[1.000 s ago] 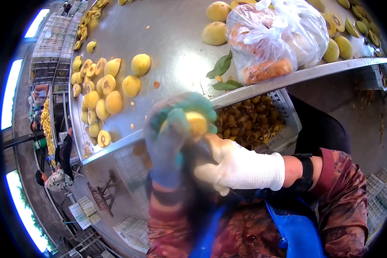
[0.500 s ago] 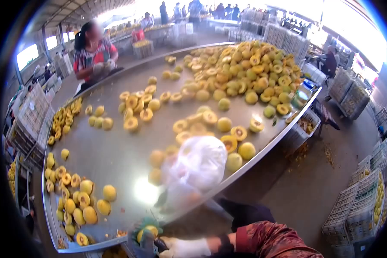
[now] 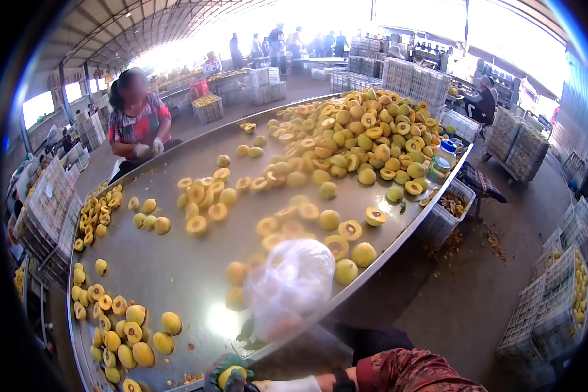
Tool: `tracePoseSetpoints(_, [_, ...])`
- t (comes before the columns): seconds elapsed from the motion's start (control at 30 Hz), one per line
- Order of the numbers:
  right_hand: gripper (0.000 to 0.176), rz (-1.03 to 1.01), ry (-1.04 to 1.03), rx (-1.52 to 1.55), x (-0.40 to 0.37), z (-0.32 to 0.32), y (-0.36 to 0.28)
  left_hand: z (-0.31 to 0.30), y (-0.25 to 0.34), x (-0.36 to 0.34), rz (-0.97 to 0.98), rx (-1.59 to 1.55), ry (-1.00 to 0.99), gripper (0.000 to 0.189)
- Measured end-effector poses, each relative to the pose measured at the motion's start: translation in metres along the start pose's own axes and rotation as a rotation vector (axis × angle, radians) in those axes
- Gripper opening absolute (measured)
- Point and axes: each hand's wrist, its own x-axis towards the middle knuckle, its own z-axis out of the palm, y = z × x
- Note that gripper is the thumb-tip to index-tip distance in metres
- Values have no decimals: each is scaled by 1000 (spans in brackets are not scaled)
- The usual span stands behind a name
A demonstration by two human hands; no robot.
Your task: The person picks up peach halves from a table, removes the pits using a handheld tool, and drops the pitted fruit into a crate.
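Observation:
At the bottom edge, my left hand point(image 3: 223, 375), in a dark green glove, is closed around a yellow peach point(image 3: 231, 377). Close beside it is my right hand point(image 3: 287, 385) in a white glove, its fingers closed on a dark-handled tool point(image 3: 250, 387) whose working end I cannot make out. The frame's lower edge cuts off part of both hands. A crumpled clear plastic bag point(image 3: 291, 287) lies on the near side of the metal table point(image 3: 196, 274). Halved peaches point(image 3: 350, 230) and whole ones point(image 3: 363, 254) lie beyond the bag.
A large heap of peaches point(image 3: 372, 134) covers the table's far right, with a blue-lidded jar point(image 3: 441, 160) at the edge. Another person point(image 3: 140, 124) stands across the table. A crate of scraps point(image 3: 447, 209) sits right; stacked crates point(image 3: 545, 307) stand farther right.
The camera view has tilted upward, so my hands appear lower in the frame. My left hand still holds the peach against the tool side. The co-worker's hands have shifted slightly.

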Motion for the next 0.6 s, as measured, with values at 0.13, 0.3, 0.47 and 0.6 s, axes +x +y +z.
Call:
tracePoseSetpoints(0.13, [12,-78,4,-46,-1,2,1,6,-14,0,64,-266,-11,31])
tracePoseSetpoints(0.3, [11,-117,76,-155,0,3,3,4,-9,-1,101,-173,0,31])
tracePoseSetpoints(0.47, [8,-93,29,-183,4,-6,9,-1,-14,0,142,-76,-15,31])
tracePoseSetpoints(0.6, [8,-196,123,-280,10,-6,17,-2,-16,1,173,-77,-53,29])
